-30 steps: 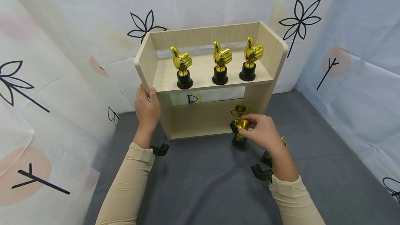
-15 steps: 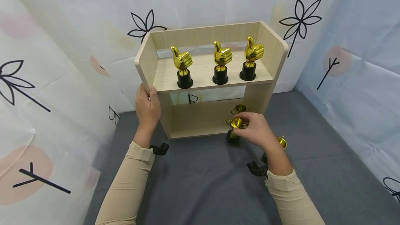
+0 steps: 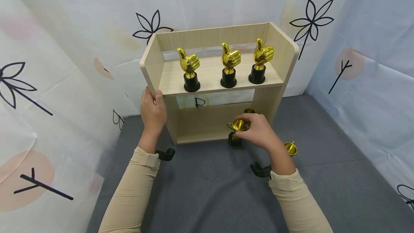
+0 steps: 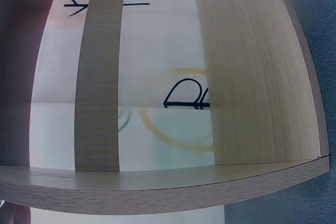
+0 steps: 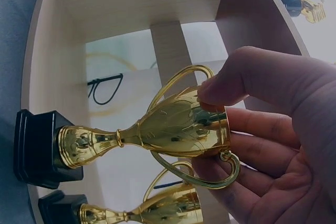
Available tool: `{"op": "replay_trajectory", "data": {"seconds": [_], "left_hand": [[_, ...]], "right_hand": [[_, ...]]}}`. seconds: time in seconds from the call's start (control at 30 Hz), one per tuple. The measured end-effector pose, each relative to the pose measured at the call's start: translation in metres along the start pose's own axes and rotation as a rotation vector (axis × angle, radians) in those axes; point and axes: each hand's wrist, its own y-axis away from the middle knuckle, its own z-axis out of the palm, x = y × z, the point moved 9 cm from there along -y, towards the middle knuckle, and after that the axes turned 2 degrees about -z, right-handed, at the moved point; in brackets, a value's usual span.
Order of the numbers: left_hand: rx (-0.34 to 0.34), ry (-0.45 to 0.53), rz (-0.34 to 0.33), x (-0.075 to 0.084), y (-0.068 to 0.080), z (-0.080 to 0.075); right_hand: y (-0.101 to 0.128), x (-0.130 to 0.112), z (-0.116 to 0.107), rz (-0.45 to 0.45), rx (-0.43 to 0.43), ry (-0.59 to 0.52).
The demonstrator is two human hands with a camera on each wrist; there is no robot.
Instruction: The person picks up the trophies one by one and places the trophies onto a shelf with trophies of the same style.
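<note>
My right hand (image 3: 258,130) pinches the cup of a gold trophy cup (image 5: 184,127) between thumb and fingers. The trophy's black base (image 3: 234,139) is at the front edge of the lower shelf; whether it touches is hard to tell. A second trophy cup (image 5: 168,208) stands behind it on the lower shelf, mostly hidden by the hand in the head view. My left hand (image 3: 153,112) grips the left side panel of the pale wooden shelf unit (image 3: 210,125), thumb at its front edge. In the left wrist view only the unit's boards (image 4: 257,77) show plainly.
Three gold thumbs-up trophies, at left (image 3: 191,69), middle (image 3: 229,65) and right (image 3: 260,60), stand on the upper shelf. Another gold cup (image 3: 291,148) is on the grey table (image 3: 200,190), partly behind the right forearm. Patterned fabric (image 3: 97,28) surrounds the table at the back and sides.
My right hand has carried the trophy cup leftward and slightly back along the lower shelf's front. The cup by the right forearm has come more into view. The left hand has stayed put.
</note>
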Motion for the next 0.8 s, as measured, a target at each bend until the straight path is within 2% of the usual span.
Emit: {"op": "replay_trajectory", "data": {"seconds": [0.4, 0.8], "left_hand": [[0.007, -0.005, 0.003, -0.001, 0.000, 0.001], [0.008, -0.009, 0.002, -0.001, 0.001, 0.000]], "right_hand": [[-0.018, -0.012, 0.007, -0.069, -0.069, -0.006], [-0.032, -0.008, 0.018, -0.080, -0.097, 0.008]]}}
